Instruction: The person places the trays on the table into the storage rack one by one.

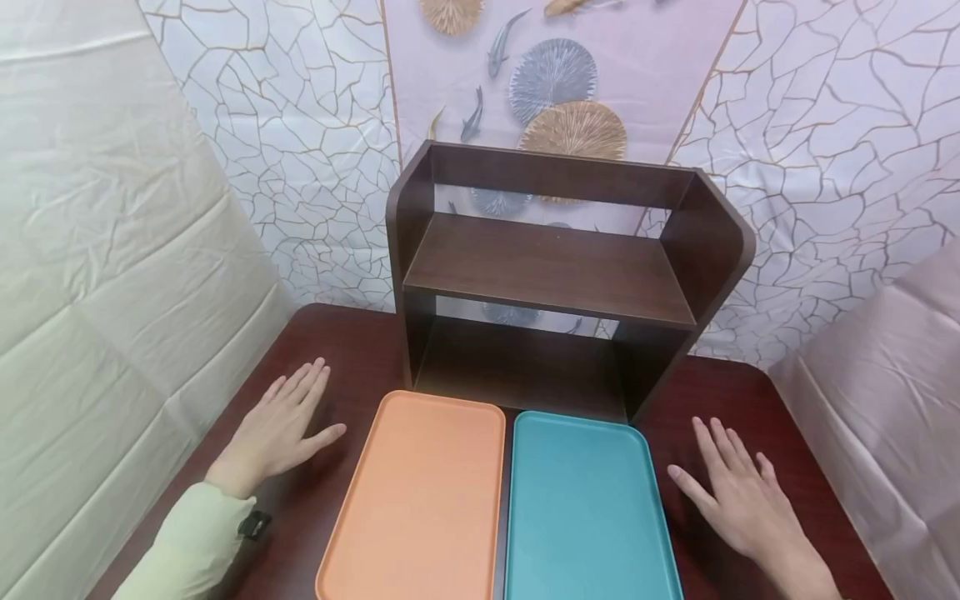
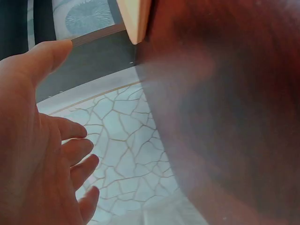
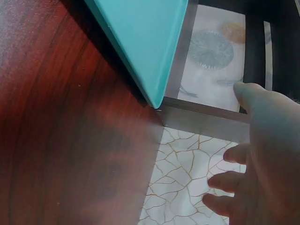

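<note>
My left hand (image 1: 279, 429) is over the left side of the dark red table, palm down, fingers extended and thumb spread toward an orange tray (image 1: 420, 492). It holds nothing. On the other side my right hand (image 1: 738, 500) is held likewise, thumb pointing to a teal tray (image 1: 588, 508), with nothing in its grasp. The two trays lie side by side in front of a dark brown two-tier shelf (image 1: 551, 267). The left wrist view shows the hand (image 2: 42, 140) beside a corner of the orange tray (image 2: 136, 21). In the right wrist view, the teal tray (image 3: 145, 47) lies left of the hand (image 3: 267, 154).
The table (image 1: 352, 358) reaches back to a patterned cloth (image 1: 300, 150). Pale fabric hangs along the left (image 1: 112, 250) and right (image 1: 892, 400) sides. A black band (image 1: 255, 525) sits on the left sleeve (image 1: 191, 542).
</note>
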{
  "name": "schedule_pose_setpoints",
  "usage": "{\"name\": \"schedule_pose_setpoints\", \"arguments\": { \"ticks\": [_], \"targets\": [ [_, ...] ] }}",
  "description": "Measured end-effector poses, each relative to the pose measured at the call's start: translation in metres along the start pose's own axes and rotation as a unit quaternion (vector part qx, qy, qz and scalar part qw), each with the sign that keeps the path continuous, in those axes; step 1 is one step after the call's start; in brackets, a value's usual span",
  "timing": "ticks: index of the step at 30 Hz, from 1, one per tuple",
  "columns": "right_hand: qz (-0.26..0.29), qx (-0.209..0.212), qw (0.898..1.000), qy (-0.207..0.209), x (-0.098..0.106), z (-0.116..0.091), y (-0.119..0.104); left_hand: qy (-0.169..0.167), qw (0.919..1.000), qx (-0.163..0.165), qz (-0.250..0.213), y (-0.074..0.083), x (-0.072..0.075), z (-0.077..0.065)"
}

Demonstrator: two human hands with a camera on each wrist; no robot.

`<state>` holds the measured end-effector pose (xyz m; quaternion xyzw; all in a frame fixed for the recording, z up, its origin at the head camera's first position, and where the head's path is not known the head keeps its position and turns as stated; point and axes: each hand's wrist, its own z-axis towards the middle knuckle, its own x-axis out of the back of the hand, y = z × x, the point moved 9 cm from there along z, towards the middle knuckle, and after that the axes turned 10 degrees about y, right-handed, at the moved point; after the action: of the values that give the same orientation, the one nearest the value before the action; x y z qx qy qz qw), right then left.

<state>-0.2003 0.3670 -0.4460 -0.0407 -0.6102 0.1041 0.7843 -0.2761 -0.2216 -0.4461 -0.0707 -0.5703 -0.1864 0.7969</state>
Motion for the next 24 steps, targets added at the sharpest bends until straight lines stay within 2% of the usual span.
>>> {"name": "schedule_pose_setpoints", "arguments": {
  "ticks": [6, 15, 18, 24],
  "targets": [
    [0.0, 0.037, 0.999, 0.022, 0.012, 0.007, -0.01, -0.011, 0.9996, -0.016, -0.019, 0.004, 0.024, 0.012],
    [0.028, 0.063, 0.998, 0.016, 0.017, 0.017, -0.019, -0.017, 0.9982, -0.033, -0.047, 0.014, 0.074, 0.039],
    [0.033, 0.056, 0.998, -0.006, 0.015, 0.019, -0.018, -0.005, 0.998, -0.045, -0.045, 0.02, 0.093, 0.05],
    [0.052, 0.027, 0.995, -0.085, 0.004, 0.018, -0.014, 0.016, 0.9976, -0.062, -0.026, 0.035, 0.129, 0.071]
  ]
}}
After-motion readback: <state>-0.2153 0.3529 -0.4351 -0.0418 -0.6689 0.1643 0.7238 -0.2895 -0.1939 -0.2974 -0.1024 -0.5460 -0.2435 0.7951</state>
